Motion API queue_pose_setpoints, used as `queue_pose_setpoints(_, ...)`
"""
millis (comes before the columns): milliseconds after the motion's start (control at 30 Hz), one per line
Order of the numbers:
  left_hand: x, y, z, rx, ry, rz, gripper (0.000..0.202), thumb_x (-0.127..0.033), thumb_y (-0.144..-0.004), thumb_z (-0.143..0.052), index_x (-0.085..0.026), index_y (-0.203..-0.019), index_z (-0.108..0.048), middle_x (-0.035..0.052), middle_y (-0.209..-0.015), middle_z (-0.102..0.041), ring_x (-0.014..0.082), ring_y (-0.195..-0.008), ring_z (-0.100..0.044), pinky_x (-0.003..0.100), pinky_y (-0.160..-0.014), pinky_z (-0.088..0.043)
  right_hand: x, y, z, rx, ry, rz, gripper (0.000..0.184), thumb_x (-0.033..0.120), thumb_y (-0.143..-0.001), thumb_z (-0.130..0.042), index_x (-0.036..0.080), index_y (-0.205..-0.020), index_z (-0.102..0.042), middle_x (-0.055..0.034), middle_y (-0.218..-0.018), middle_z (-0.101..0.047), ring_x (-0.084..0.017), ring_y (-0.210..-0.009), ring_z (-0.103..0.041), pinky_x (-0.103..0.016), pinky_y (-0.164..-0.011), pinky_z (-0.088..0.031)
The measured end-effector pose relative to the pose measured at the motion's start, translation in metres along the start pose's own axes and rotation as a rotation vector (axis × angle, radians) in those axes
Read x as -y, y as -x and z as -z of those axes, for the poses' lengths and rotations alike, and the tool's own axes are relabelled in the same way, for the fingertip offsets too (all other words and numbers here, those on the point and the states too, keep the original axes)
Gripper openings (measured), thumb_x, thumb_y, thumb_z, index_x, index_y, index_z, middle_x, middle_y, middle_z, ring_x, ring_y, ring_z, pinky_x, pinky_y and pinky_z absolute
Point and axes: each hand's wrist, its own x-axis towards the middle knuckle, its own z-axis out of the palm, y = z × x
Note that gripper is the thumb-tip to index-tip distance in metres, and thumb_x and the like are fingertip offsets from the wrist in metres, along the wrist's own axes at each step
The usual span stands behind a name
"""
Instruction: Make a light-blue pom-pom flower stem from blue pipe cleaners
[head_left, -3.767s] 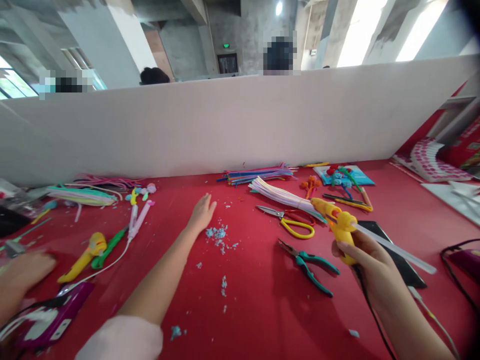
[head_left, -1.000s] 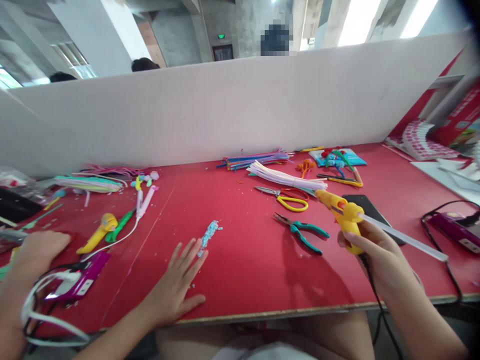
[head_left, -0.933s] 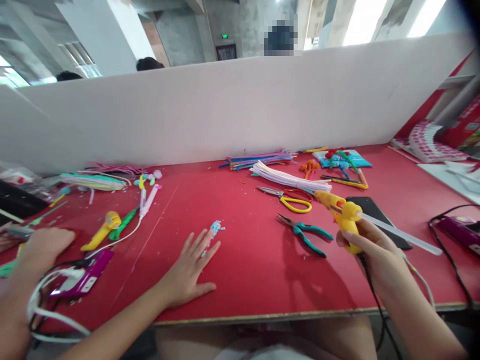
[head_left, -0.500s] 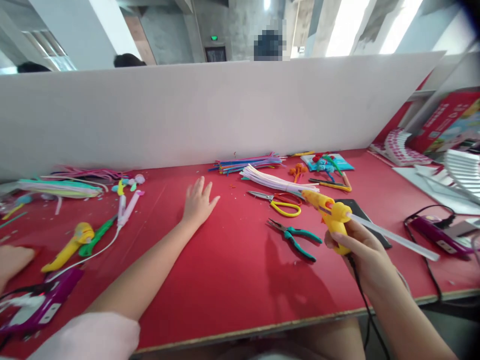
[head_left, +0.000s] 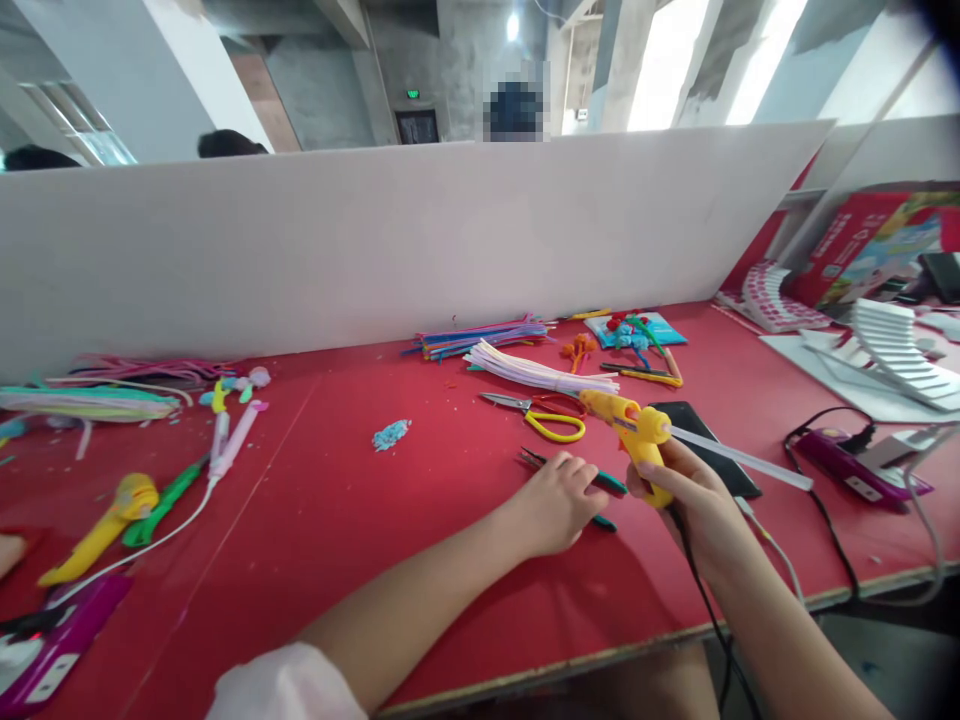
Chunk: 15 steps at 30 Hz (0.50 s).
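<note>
My right hand (head_left: pixel 679 490) grips a yellow hot glue gun (head_left: pixel 637 430) by its handle, its nozzle pointing left. A long translucent glue stick (head_left: pixel 742 457) sticks out of the back. With fingers curled, my left hand (head_left: pixel 559 503) is over the teal-handled pliers (head_left: pixel 606 481) and closed on their handles; the palm hides the middle of the tool. Just behind the pliers lie scissors (head_left: pixel 555 426) with red and yellow handles. A small heap of light blue bits (head_left: pixel 391 434) rests on the red table (head_left: pixel 322 540) to the left.
A white partition (head_left: pixel 375 240) stands along the back. Before it lie bundled pipe cleaners (head_left: pixel 487 338) and a pale bundle (head_left: pixel 532 370). A black flat object (head_left: pixel 709 450) is beyond the glue gun. Another yellow glue gun (head_left: pixel 105 525) and power strips (head_left: pixel 862 465) lie at the sides.
My left hand has moved right, from flat on the table onto the pliers, uncovering the light blue bits. The glue gun stays in my right hand. The view has shifted slightly.
</note>
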Motion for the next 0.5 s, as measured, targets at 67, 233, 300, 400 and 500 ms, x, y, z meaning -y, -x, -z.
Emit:
queue_pose_setpoints(67, 0.004, 0.002, 0.0, 0.061, 0.009, 0.001, 0.017, -0.018, -0.081, -0.051, -0.017, -0.096, -0.057, 0.0108, -0.101, -0.056, 0.0234, -0.094, -0.051, 0.037, -0.083, -0.038, 0.003, -0.002, 0.005, 0.005, -0.005, 0.011, 0.03, 0.031, -0.068, -0.069, 0.02, -0.093, -0.059, 0.0028, -0.058, -0.052, -0.012, -0.053, -0.043, -0.025, -0.052, -0.031)
queue_pose_setpoints(233, 0.006, 0.034, 0.005, 0.09, 0.004, 0.06, 0.017, -0.016, -0.089, -0.04, -0.02, -0.098, -0.053, 0.0061, -0.096, -0.054, 0.0197, -0.092, -0.051, 0.034, -0.081, -0.037, 0.012, -0.008, 0.031, -0.055, 0.187, 0.1, 0.02, 0.035, -0.073, -0.064, 0.019, -0.084, -0.06, 0.0005, -0.062, -0.056, -0.014, -0.058, -0.047, -0.025, -0.055, -0.035)
queue_pose_setpoints(300, 0.004, 0.049, 0.007, 0.123, -0.021, 0.104, 0.017, -0.015, -0.09, -0.038, -0.02, -0.096, -0.053, 0.0049, -0.092, -0.054, 0.0198, -0.086, -0.051, 0.034, -0.076, -0.038, 0.016, -0.01, 0.044, -0.096, 0.299, 0.128, 0.019, 0.036, -0.074, -0.064, 0.019, -0.083, -0.061, -0.0021, -0.069, -0.061, -0.015, -0.066, -0.051, -0.025, -0.06, -0.038)
queue_pose_setpoints(400, 0.002, 0.064, 0.01, 0.15, -0.034, 0.181, 0.021, -0.015, -0.09, -0.037, -0.02, -0.105, -0.052, 0.005, -0.091, -0.054, 0.0208, -0.084, -0.051, 0.035, -0.073, -0.038, 0.019, -0.012, 0.063, -0.179, 0.307, 0.08, 0.024, 0.039, -0.074, -0.063, 0.02, -0.09, -0.061, -0.0031, -0.076, -0.064, -0.017, -0.069, -0.056, -0.026, -0.06, -0.041)
queue_pose_setpoints(500, 0.004, 0.072, 0.013, 0.167, -0.001, 0.21, 0.024, -0.016, -0.092, -0.034, -0.021, -0.108, -0.052, 0.005, -0.093, -0.054, 0.0214, -0.085, -0.052, 0.036, -0.075, -0.039, 0.011, -0.014, 0.074, -0.186, 0.221, -0.071, 0.03, 0.039, -0.075, -0.059, 0.019, -0.097, -0.058, -0.0031, -0.075, -0.064, -0.018, -0.066, -0.059, -0.028, -0.061, -0.045)
